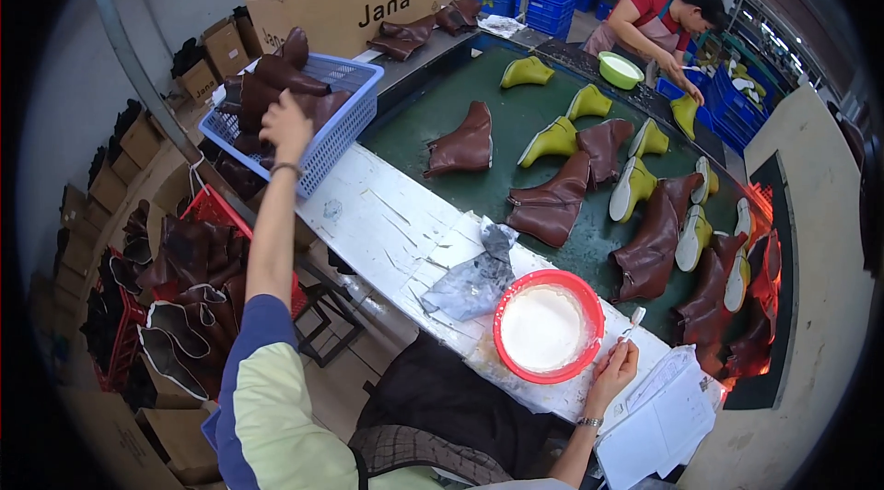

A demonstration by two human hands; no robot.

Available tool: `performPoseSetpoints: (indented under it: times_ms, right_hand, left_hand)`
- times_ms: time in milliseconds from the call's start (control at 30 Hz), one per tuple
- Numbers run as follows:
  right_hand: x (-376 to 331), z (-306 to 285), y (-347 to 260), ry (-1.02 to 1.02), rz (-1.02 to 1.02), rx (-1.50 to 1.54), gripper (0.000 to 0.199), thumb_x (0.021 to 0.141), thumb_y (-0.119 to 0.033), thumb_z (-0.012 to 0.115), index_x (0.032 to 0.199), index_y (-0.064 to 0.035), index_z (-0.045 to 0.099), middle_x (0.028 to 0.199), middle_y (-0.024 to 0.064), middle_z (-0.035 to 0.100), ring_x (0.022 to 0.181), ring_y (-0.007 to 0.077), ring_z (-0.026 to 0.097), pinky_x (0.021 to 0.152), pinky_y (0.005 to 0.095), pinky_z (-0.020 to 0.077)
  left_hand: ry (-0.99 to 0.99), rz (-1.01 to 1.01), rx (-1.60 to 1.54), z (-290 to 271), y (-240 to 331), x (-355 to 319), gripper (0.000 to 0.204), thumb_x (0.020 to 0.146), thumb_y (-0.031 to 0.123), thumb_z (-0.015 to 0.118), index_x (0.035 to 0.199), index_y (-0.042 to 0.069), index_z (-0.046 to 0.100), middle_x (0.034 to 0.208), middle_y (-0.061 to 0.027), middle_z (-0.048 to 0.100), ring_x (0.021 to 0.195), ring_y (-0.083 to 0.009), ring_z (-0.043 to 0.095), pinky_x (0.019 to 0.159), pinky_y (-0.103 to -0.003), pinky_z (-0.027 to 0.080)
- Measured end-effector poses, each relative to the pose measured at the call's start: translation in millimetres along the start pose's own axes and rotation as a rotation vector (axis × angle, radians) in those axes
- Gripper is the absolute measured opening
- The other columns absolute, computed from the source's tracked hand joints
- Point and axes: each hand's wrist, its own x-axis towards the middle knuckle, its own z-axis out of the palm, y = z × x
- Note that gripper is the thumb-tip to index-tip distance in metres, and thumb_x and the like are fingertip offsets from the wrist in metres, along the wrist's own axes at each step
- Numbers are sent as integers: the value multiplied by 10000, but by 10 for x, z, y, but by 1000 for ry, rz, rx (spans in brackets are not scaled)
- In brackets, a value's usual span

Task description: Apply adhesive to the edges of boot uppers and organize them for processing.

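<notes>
My left hand [287, 127] reaches out over a blue plastic basket [343, 117], its fingers apart against the brown leather boot uppers [293, 75] heaped inside. Whether it grips one of them is not clear. On the near right, my right hand [615, 372] is closed around a small toothbrush-like brush [633, 321], its white head pointing up. Just left of that hand stands a red bowl [502, 317] of white paste [543, 329]. A smeared grey cloth [470, 283] lies beside the bowl on the white ledge [378, 214].
Brown boots [552, 200] and lime-green shoes [551, 142] lie on the green conveyor [405, 126]; a red glow lights its right end. Across it, a co-worker [645, 20] handles a green shoe near a green bowl [620, 71]. Papers [658, 425] lie near right. A red crate [221, 204] stands lower left.
</notes>
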Motion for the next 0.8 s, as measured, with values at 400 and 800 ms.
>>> performPoseSetpoints:
  times_ms: [400, 800]
  right_hand:
    - [11, 12, 52, -28, -33, -127, 180, 1053, -196, 567, 1074, -30, 635, 718, -64, 514, 540, 6, 401, 456, 183, 308]
    - [-150, 566, -965, -405, -648, -1316, 109, 849, -101, 652, 894, -30, 722, 915, 110, 638, 822, 260, 651, 675, 388, 529]
  left_hand:
    - [207, 327, -1007, -1143, -279, -795, 642, 877, -21, 668, 1480, 87, 477, 1159, -137, 655, 1025, -234, 635, 912, -358, 501]
    - [-735, 930, -695, -1297, -215, -2419, 633, 701, 171, 880, 1299, 121, 679, 1059, -121, 600, 1023, -298, 587, 903, -378, 490]
